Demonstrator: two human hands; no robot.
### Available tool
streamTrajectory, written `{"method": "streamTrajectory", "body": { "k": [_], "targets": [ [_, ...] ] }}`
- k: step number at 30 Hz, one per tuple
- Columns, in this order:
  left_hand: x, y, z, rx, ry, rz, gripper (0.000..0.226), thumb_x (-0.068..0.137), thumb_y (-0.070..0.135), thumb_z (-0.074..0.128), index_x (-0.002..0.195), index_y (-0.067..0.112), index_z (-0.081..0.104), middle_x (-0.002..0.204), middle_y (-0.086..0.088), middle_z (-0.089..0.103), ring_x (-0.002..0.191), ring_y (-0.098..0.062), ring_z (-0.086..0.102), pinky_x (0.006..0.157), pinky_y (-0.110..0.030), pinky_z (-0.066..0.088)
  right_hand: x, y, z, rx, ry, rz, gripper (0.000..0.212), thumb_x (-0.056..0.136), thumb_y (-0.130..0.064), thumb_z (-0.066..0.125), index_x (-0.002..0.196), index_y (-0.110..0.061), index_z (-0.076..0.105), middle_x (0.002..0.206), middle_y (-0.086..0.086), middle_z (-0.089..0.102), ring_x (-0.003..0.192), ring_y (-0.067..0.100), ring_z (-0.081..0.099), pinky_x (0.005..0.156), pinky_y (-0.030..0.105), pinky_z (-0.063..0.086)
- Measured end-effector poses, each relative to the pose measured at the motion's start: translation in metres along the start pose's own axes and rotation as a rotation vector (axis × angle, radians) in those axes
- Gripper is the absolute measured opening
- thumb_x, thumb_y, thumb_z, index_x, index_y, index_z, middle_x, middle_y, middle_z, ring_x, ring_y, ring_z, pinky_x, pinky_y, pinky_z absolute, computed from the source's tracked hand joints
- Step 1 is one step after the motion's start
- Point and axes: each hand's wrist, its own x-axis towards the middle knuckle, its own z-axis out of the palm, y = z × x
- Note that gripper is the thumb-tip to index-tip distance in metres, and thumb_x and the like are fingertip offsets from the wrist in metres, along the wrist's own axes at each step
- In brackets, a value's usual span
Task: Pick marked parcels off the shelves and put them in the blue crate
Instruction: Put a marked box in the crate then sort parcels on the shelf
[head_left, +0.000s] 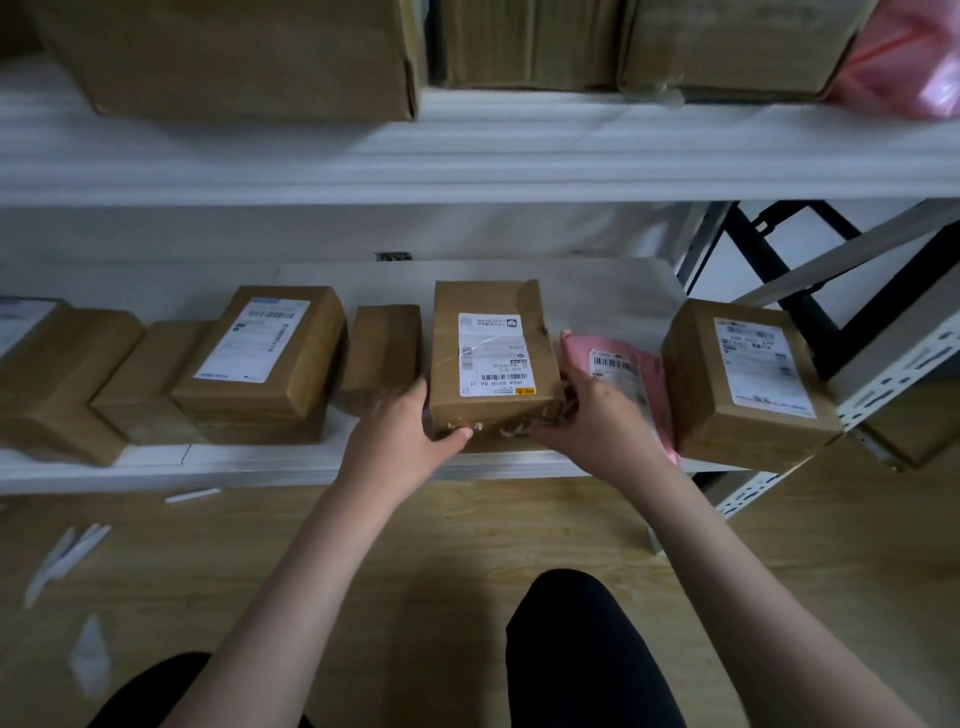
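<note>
Both hands clasp one brown parcel (493, 358) at the front edge of the lower shelf (260, 460): the left hand (402, 426) curls round its near left corner, thumb across the front face, and the right hand (592, 415) wraps the near right corner, its fingertips lost in torn tape. Left of the grip, four brown boxes are in view, the farthest cut off by the frame; one labelled box (260, 353) sits on top of another, its print too blurred to read, and a small plain box (382, 353) stands just beside the held parcel. The held parcel's white label (493, 356) shows barcodes and a yellow corner mark; its text faces away and cannot be read reliably. Right of the grip, a pink mailer bag (631, 374) is partly hidden by the right hand, and beyond it stands one more labelled box (748, 384).
</note>
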Motion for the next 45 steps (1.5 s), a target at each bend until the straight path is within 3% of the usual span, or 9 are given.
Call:
{"method": "streamTrajectory", "body": {
  "k": [4,10,13,22,26,31,36,40,45],
  "targets": [
    [-0.006,0.000,0.003,-0.029,0.094,0.070,0.063,0.082,0.053,0.074,0.137,0.029,0.054,0.126,0.010,0.063,0.118,-0.013,0.053,0.085,-0.026,0.048,-0.008,-0.004,0.000,-0.025,0.082,-0.078,0.070,0.075,-0.034,0.077,0.136,-0.014,0.051,0.102,0.002,0.068,0.091,0.026,0.064,0.073,0.038,0.053],
    [-0.022,0.001,-0.007,-0.071,0.301,0.158,0.074,0.084,0.052,0.071,0.145,0.017,0.049,0.131,0.002,0.059,0.123,-0.015,0.052,0.093,-0.032,0.054,-0.033,-0.026,-0.008,-0.005,0.344,-0.220,0.071,0.077,-0.028,0.082,0.139,-0.014,0.050,0.118,0.000,0.064,0.096,0.015,0.063,0.070,0.021,0.043],
    [-0.027,0.004,-0.015,-0.071,0.376,0.198,0.072,0.084,0.050,0.070,0.142,0.012,0.052,0.128,-0.001,0.061,0.121,-0.017,0.053,0.091,-0.034,0.056,-0.042,-0.035,-0.015,0.011,0.394,-0.237,0.076,0.076,-0.027,0.084,0.142,-0.013,0.049,0.120,0.000,0.063,0.098,0.014,0.064,0.072,0.020,0.046],
    [-0.024,0.011,-0.012,-0.107,0.361,0.234,0.072,0.083,0.052,0.069,0.141,0.013,0.053,0.129,-0.001,0.061,0.120,-0.018,0.056,0.091,-0.037,0.058,-0.045,-0.031,-0.021,0.002,0.386,-0.210,0.079,0.079,-0.030,0.082,0.146,-0.015,0.044,0.127,0.000,0.060,0.100,0.014,0.063,0.072,0.025,0.052],
    [-0.020,0.010,-0.003,-0.145,0.269,0.196,0.075,0.082,0.054,0.069,0.145,0.019,0.049,0.130,0.005,0.060,0.122,-0.014,0.054,0.094,-0.031,0.054,-0.042,-0.017,-0.017,0.043,0.333,-0.176,0.076,0.078,-0.029,0.082,0.144,-0.019,0.046,0.120,-0.003,0.061,0.094,0.010,0.061,0.071,0.018,0.045],
    [-0.009,0.006,0.013,-0.164,0.169,0.116,0.063,0.080,0.056,0.071,0.133,0.027,0.055,0.123,0.013,0.060,0.117,-0.010,0.054,0.089,-0.038,0.056,-0.029,0.000,-0.008,0.055,0.179,-0.082,0.073,0.079,-0.034,0.079,0.143,-0.026,0.045,0.122,-0.008,0.059,0.088,0.002,0.058,0.060,0.005,0.036],
    [0.001,0.012,0.021,-0.100,0.135,0.099,0.057,0.083,0.053,0.073,0.133,0.030,0.057,0.120,0.014,0.063,0.116,-0.010,0.053,0.087,-0.033,0.052,-0.016,0.017,0.001,0.104,0.113,0.008,0.057,0.079,-0.033,0.076,0.132,-0.030,0.053,0.110,-0.007,0.064,0.084,0.011,0.061,0.058,0.007,0.032],
    [0.003,0.015,0.024,-0.007,0.119,0.074,0.054,0.085,0.055,0.070,0.131,0.030,0.057,0.120,0.010,0.065,0.113,-0.015,0.054,0.083,-0.032,0.051,-0.009,0.025,-0.001,0.167,0.057,0.021,0.057,0.080,-0.028,0.079,0.132,-0.028,0.054,0.098,-0.011,0.066,0.082,0.009,0.064,0.058,0.013,0.041],
    [-0.013,0.016,0.019,0.078,0.153,0.035,0.046,0.094,0.065,0.051,0.119,0.027,0.059,0.118,0.010,0.063,0.112,-0.014,0.055,0.075,-0.030,0.049,-0.021,0.022,-0.013,0.090,0.072,0.058,0.091,0.071,-0.039,0.085,0.146,-0.029,0.035,0.112,-0.009,0.060,0.084,0.013,0.063,0.070,0.043,0.058]
  ]
}}
